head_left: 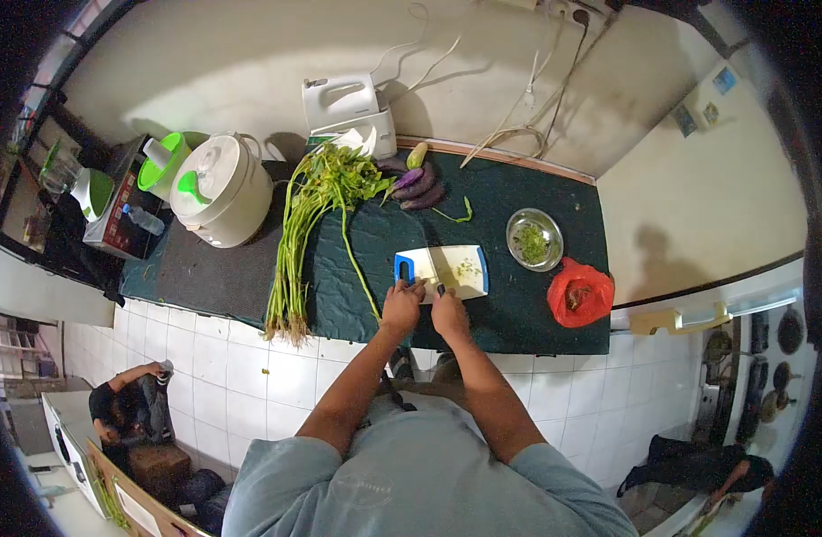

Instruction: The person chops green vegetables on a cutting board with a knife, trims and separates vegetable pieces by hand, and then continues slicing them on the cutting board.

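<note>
A white cutting board (pixel 470 258) with blue ends lies near the counter's front edge, small green cut pieces (pixel 466 268) scattered on its right half. My right hand (pixel 449 313) grips the dark handle of a kitchen knife (pixel 440 266), whose blade extends over the board. At the board's lower left corner, my left hand (pixel 402 306) has its fingers curled close beside the knife; what they hold is too small to make out. A long green stem (pixel 357 261) runs down to my left wrist from the bunch of leafy greens (pixel 295 242), which has roots at its lower end.
Right of the board are a metal bowl (pixel 535 240) of chopped greens and a red plastic bag (pixel 581 293). Purple eggplants (pixel 420 186) lie behind it. A rice cooker (pixel 221 192) and hand mixer (pixel 344 100) stand left and back. Two other people (pixel 129 403) are at the sides.
</note>
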`<move>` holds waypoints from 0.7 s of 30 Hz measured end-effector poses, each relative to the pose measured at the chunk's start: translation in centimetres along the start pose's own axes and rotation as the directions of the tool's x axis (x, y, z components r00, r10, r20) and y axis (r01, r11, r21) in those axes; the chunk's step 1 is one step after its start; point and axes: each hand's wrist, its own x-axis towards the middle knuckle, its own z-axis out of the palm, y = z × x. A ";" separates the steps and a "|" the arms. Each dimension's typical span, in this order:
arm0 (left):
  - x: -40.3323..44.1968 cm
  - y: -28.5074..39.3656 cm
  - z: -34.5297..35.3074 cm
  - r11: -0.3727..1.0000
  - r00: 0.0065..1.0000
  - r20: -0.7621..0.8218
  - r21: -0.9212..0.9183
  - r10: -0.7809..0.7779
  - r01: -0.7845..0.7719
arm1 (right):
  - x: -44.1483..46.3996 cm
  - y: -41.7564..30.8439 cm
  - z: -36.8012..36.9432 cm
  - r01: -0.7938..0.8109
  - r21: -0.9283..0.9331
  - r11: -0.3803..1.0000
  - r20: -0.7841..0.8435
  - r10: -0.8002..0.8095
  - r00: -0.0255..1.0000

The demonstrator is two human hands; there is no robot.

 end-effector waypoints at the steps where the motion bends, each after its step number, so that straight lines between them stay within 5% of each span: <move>1: 0.4 0.0 -0.2 0.999 0.999 0.040 -0.031 -0.008 0.010 | 0.7 -0.3 -0.6 0.051 -0.019 0.999 0.029 -0.050 0.998; 10: 0.4 0.5 -0.3 0.999 0.999 -0.049 0.049 0.007 -0.005 | -1.1 0.1 1.0 0.006 0.032 0.999 -0.028 -0.005 1.000; 16: 1.1 1.4 -2.1 0.998 0.995 0.073 0.016 -0.063 0.062 | -0.5 -0.8 -0.4 0.002 0.009 1.000 0.070 -0.002 0.998; 21: 1.0 1.5 -2.0 0.996 0.999 -0.006 0.067 -0.054 0.054 | -1.0 1.0 2.2 0.014 0.052 0.999 -0.046 -0.012 0.999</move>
